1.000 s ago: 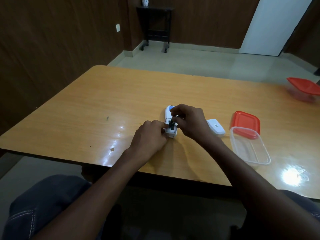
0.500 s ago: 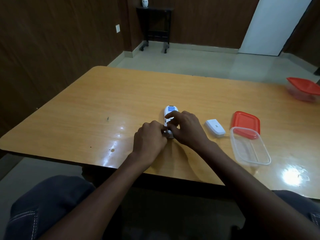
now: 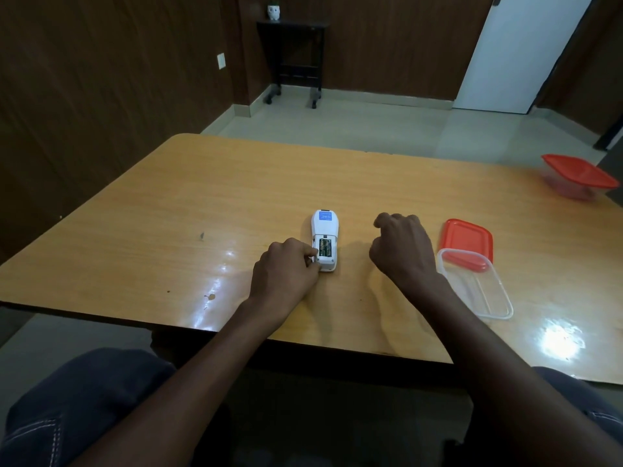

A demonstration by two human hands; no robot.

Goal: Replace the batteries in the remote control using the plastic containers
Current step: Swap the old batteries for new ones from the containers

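Remote (image 3: 325, 230): white, lying face down near the middle of the bench (image 3: 168, 210), long axis running away from the person; blue label at its far end.
Battery bay: uncovered at the near end of the remote; batteries (image 3: 325, 248) seated inside.
Left hand (image 3: 286, 274): fingers curled, fingertips pressed against the remote's near left edge, steadying it.
Right hand (image 3: 403, 249): just right of the remote and apart from it, fingers curled under; whether it holds anything cannot be told, the palm side being hidden.
Clear tub (image 3: 477, 286): open, right of the right hand, its far end resting on the red lid (image 3: 467, 235).
Second tub (image 3: 578, 178): far right end of the bench, red lid on.
Background: dark stand (image 3: 292, 62) against the wall, small white pot (image 3: 273, 12) on top.
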